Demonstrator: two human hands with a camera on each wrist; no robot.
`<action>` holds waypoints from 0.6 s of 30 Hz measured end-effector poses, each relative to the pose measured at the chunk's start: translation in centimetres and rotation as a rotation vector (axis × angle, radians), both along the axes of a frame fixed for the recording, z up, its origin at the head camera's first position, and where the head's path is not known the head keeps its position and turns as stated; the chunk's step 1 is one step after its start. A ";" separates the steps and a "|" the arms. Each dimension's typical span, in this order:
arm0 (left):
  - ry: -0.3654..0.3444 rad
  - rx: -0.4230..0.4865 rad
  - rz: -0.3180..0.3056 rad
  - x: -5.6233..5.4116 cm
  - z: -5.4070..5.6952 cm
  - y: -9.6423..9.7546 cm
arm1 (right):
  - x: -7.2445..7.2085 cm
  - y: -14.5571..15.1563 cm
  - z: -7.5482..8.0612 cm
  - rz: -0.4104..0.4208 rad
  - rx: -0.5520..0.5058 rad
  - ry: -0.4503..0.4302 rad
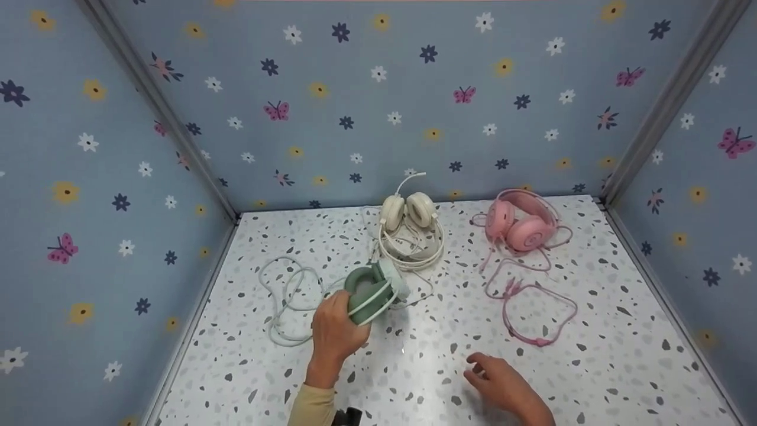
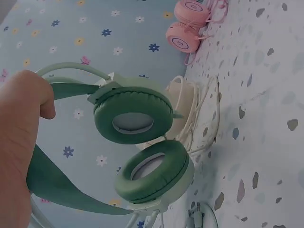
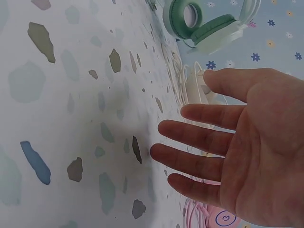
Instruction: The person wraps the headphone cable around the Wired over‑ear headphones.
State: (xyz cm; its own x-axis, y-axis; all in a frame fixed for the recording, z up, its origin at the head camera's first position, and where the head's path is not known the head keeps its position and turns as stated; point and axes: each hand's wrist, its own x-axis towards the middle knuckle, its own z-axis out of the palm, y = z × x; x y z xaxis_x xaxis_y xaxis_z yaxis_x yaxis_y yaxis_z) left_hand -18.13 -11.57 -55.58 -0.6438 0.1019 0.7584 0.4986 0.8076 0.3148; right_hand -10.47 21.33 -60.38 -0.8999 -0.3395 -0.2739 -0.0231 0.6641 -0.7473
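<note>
My left hand (image 1: pixel 339 325) grips the headband of the green headphones (image 1: pixel 368 302), fingers curled round it. In the left wrist view the dark green ear pads (image 2: pixel 133 117) hang clear of the tabletop. The pale green cable (image 1: pixel 277 313) lies in loops left of the hand. My right hand (image 1: pixel 500 381) holds nothing and hovers near the front of the table, fingers spread and relaxed, as the right wrist view shows. Just beyond the green pair lie the cream headphones (image 1: pixel 414 260), their cable coiled round them.
Pink headphones (image 1: pixel 526 234) rest at the back right, with their pink cable (image 1: pixel 550 340) trailing forward in a loop. The speckled white tabletop (image 1: pixel 426 361) is bounded by flower-patterned walls (image 1: pixel 378 106) at the back and both sides.
</note>
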 end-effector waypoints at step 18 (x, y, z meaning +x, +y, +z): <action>-0.186 0.477 -0.413 1.5 7.1 3.1 | -0.4 0.8 0.0 -0.048 -0.075 -0.131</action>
State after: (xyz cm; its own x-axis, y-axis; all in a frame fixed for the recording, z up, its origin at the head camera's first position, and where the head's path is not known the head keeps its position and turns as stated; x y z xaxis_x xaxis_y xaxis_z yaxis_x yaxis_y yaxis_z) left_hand -16.61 -8.52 -48.43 -0.7488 0.0489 0.6610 0.6402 0.3114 0.7023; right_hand -10.90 22.13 -60.43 -0.8736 -0.3212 -0.3656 0.1081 0.6043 -0.7894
